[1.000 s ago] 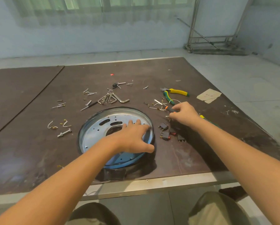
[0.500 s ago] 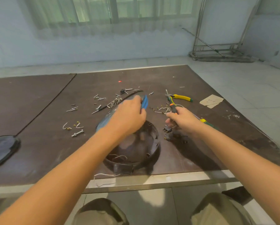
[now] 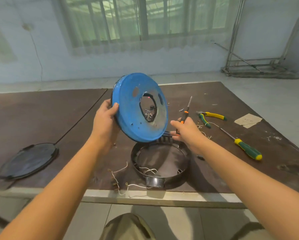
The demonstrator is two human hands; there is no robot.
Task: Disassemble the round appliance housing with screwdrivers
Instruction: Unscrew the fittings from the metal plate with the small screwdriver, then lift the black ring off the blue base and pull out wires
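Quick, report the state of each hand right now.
Left hand: closed on the rim of the blue housing plate, holding it tilted in the air.
Right hand: closed around the orange-handled screwdriver.

A single wide-angle view from the person's head faces forward and down across the table [image 3: 206, 199], close above its near edge; knees [image 3: 127, 226] show at the bottom, the windowed wall [image 3: 32, 63] at the top.

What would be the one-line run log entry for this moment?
left hand grips blue cover, raised, tilted | right hand grips screwdriver | black ring on table, white wires inside | step: cover off ring
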